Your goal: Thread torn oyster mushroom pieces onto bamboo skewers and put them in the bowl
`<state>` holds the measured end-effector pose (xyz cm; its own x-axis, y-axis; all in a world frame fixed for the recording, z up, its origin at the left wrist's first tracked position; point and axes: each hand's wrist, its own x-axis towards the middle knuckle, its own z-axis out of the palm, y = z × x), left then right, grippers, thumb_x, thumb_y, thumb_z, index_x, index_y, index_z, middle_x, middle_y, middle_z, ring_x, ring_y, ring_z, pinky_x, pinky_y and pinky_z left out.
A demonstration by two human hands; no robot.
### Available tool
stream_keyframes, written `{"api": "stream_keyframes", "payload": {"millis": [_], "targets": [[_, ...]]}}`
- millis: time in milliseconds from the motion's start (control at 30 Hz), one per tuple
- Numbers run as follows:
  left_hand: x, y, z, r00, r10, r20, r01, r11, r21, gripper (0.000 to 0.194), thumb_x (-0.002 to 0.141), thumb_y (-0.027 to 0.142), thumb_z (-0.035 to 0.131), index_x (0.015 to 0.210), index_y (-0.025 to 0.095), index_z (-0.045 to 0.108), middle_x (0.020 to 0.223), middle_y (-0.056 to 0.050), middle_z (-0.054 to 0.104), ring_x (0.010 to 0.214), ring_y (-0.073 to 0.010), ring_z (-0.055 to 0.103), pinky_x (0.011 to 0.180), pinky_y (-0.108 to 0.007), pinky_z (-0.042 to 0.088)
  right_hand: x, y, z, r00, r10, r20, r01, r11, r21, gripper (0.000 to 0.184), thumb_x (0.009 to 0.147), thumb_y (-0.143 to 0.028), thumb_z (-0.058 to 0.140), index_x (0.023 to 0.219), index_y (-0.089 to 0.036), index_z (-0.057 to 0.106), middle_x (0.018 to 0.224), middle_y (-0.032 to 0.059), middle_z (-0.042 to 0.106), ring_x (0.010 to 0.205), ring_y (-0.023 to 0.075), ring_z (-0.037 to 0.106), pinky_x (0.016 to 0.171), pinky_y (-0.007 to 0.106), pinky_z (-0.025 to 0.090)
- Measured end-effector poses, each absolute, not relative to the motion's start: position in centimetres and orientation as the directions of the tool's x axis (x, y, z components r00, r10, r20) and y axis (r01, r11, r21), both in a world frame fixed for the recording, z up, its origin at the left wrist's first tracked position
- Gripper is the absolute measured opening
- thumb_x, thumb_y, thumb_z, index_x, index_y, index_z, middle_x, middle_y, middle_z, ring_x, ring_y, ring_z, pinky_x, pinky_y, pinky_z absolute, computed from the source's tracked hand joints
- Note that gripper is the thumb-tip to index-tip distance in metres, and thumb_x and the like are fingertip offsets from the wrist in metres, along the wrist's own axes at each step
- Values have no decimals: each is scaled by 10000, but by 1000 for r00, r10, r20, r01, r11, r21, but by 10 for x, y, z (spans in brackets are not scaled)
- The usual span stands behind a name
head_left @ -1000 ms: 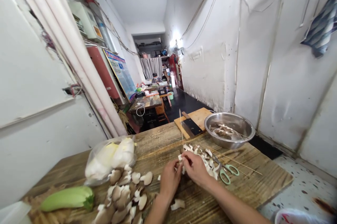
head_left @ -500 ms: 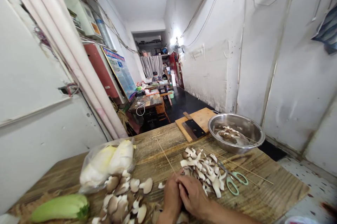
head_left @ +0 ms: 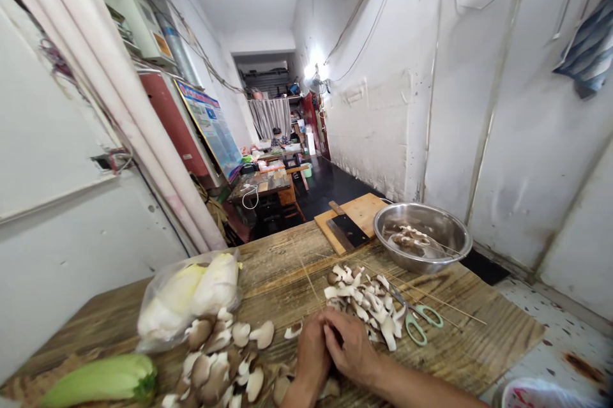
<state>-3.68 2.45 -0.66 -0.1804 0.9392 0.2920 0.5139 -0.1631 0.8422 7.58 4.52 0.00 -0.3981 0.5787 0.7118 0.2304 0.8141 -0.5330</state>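
Our left hand (head_left: 313,347) and right hand (head_left: 353,345) press together, fingers curled, over a weathered brown wooden table (head_left: 268,267).
We see a thin, pale wooden stick (head_left: 307,274) slanting away from them; our fingertips are hidden, so we cannot tell which hand pinches it. Beside our right hand lie white-and-brown mushroom strips (head_left: 368,306), then green-handled metal scissors (head_left: 410,309). To our left sit grey-brown whole mushrooms (head_left: 215,373), a pale green squash (head_left: 98,381) and a clear plastic bag (head_left: 148,339) of whitish cabbages (head_left: 218,283). Farther off, a round steel bowl (head_left: 421,265) stands beside a tan wooden board (head_left: 361,209).
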Motion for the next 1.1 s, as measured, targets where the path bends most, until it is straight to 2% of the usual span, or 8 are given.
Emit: {"api": "stream_keyframes", "payload": {"millis": [167,300,400,500,600,767,900,1100], "targets": [[-41,25,-2,-163,929,333,582,-182,793,253,799,239,461,911,167,677,925,-107,693,809,-221,615,781,-368,468,77,48,-6,-353,595,722,285,804,-522,431,865,-142,389,1295,-171,377,838,59,683,724,184,647,683,302,525],[-48,25,2,-173,917,359,583,-198,788,303,823,312,475,1035,199,659,1032,-99,680,933,-229,615,865,-380,449,79,50,-7,-337,589,734,280,807,-520,456,882,-140,383,1333,-189,331,975,80,675,830,185,650,746,308,524],[-55,26,3,-231,919,320,528,-158,835,306,826,363,486,1014,206,670,1040,-92,678,958,-227,609,884,-371,440,80,51,-7,-330,606,724,278,795,-539,456,888,-149,387,1339,-180,326,897,64,672,774,171,640,728,291,518],[-64,31,1,-343,919,195,346,-70,936,351,773,413,566,1006,172,669,946,-95,693,841,-218,627,779,-336,477,81,52,-6,-322,637,700,283,771,-570,444,894,-159,376,1335,-154,330,714,16,630,636,156,600,637,266,503],[-73,36,2,-413,911,15,-40,-35,999,430,691,433,668,1000,135,656,764,-56,679,639,-152,595,604,-255,471,81,54,-4,-307,657,689,283,754,-593,400,899,-162,367,1299,-139,374,682,10,612,610,150,585,599,251,489],[-80,36,18,-322,912,-254,-681,-36,732,100,711,156,688,778,103,637,742,-57,645,611,-87,575,578,-189,477,82,55,-4,-302,643,704,264,765,-587,314,901,-155,373,1187,-165,501,769,44,635,693,151,609,658,253,496],[-79,35,31,-230,920,-318,-831,-16,556,110,822,85,538,755,75,624,734,-73,623,617,-80,576,576,-178,495,82,57,-6,-340,628,700,240,777,-581,313,905,-135,347,1175,-174,501,767,37,623,675,143,590,660,257,487],[-79,36,29,-238,921,-310,-844,-38,535,117,824,32,507,801,80,611,777,-73,628,616,-71,574,573,-169,498,81,58,-10,-351,678,646,263,733,-627,367,906,-124,321,1260,-176,406,751,17,611,666,139,583,660,255,474]]}}
